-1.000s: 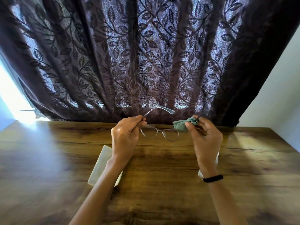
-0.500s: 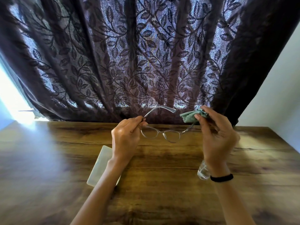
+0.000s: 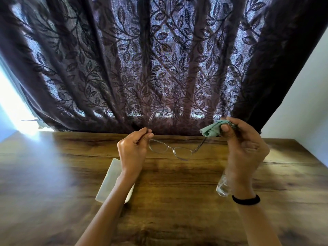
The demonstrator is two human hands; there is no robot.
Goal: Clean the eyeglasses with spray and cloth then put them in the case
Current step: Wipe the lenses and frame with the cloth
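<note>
above mid-table [image 3: 177,201], left hand [image 3: 132,153] pinches eyeglasses [image 3: 158,147] — right hand [image 3: 245,150], cloth [image 3: 210,130]

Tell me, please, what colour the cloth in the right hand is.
The cloth is pale green, clearest in the head view.

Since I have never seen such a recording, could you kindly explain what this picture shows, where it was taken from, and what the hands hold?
There is no machine here: a person works with bare hands, filmed by a camera worn on the head, looking forward and down. The left hand pinches one end of the eyeglasses; the right hand pinches a green cloth round the other temple. On the wooden table are a pale case and, partly hidden behind the right wrist, a clear spray bottle. A curtain hangs behind.
</note>
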